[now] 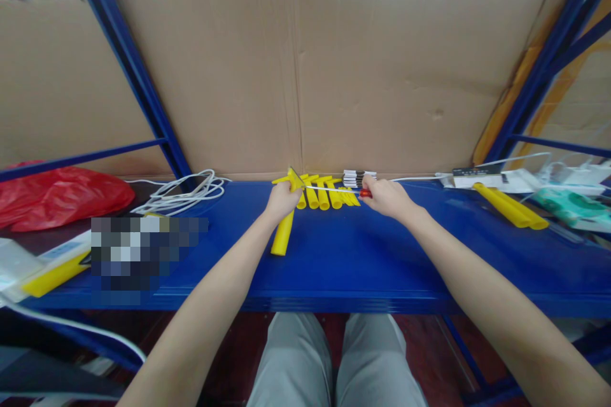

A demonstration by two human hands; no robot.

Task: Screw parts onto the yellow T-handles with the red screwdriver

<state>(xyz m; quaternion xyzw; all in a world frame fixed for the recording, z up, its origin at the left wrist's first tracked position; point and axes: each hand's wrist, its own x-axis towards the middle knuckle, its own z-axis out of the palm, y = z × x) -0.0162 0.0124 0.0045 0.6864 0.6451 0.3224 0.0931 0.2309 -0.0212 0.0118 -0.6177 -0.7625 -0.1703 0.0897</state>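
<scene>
My left hand [285,198] is closed around a yellow T-shaped tool with a tubular handle [283,236], its handle pointing down toward me and a dark edge showing on its head. In my right hand [386,196] is a screwdriver [365,193] with a red handle. Its long thin shaft points left, its tip near the yellow head; whether they touch I cannot tell. Behind the shaft lie several similar yellow tools [324,198] in a row. Small flat yellow pieces [351,198] lie between that row and my right hand.
The blue shelf [353,261] backs onto cardboard [382,76] between blue posts. Dark-and-white strips [352,178] lie by the cardboard. Left are a coiled white cable [205,187] and red bag [62,197]. Two yellow tubes [510,206] and a green-white packet [568,206] lie right.
</scene>
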